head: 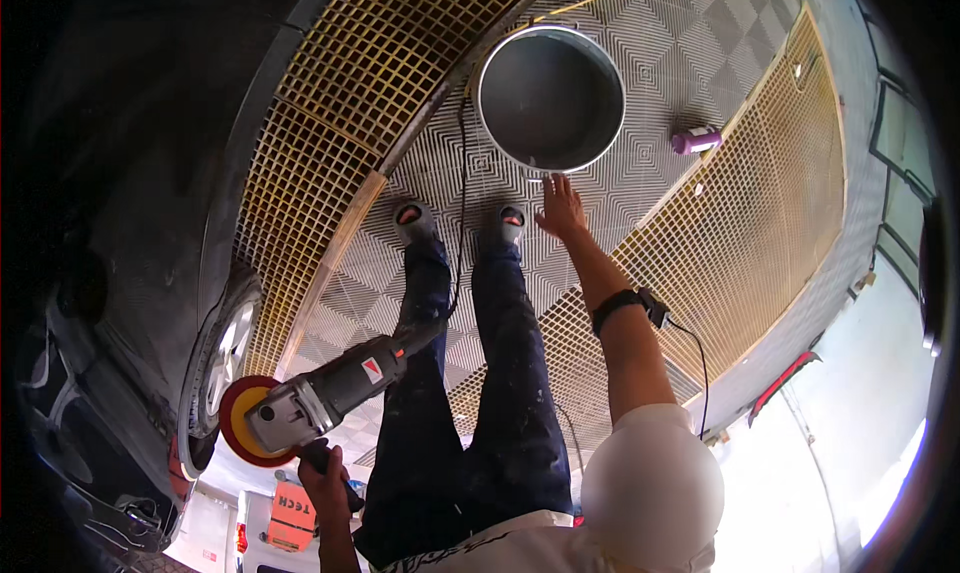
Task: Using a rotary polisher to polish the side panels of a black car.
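My left hand [326, 483] grips the black side handle of a rotary polisher [352, 382]. The polisher has a grey metal head, a dark body and a round red-and-yellow pad [244, 423]. It hangs left of my legs, its pad close to the wheel [232, 340] of a dark car. Ahead of my feet stands a large round metal pot [551, 97], grey inside with a bright rim. My right hand [564, 207] reaches out to its near rim, fingers extended beside a small handle [534, 174]; whether they touch it is unclear. A black strap [619, 307] circles my right forearm.
The dark car body [135, 160] fills the left side. A black power cord [461, 198] runs from the polisher past my feet. Yellowish floor gratings [322, 123] flank patterned tiles [645, 70]. A purple bottle [696, 140] lies by the right grating. An orange box [292, 514] sits behind me.
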`<act>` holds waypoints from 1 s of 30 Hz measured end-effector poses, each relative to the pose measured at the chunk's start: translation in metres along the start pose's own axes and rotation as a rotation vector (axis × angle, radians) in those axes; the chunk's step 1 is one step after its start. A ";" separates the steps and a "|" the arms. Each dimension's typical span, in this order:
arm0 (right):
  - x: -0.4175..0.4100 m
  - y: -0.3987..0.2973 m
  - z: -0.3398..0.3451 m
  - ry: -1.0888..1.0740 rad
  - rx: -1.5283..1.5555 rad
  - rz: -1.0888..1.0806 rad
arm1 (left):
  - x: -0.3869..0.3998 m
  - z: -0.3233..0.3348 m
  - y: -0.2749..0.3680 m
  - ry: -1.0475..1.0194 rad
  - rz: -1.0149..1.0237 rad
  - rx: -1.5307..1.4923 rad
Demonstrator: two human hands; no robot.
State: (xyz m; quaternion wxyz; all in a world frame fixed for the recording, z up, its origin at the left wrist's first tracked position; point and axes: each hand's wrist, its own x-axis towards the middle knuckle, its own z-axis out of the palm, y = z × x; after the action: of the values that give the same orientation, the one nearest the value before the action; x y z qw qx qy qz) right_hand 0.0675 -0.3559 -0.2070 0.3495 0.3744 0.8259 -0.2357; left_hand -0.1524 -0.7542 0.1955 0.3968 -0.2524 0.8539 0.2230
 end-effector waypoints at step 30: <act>-0.069 0.092 0.091 0.048 0.037 0.086 | -0.054 0.025 0.020 0.141 0.298 0.218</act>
State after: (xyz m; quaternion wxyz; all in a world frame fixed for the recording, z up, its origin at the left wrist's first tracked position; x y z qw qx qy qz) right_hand 0.2090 -0.3902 -0.2250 0.3327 0.4216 0.8126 -0.2265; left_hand -0.1199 -0.7107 0.2271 0.3237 -0.0937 0.9266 0.1672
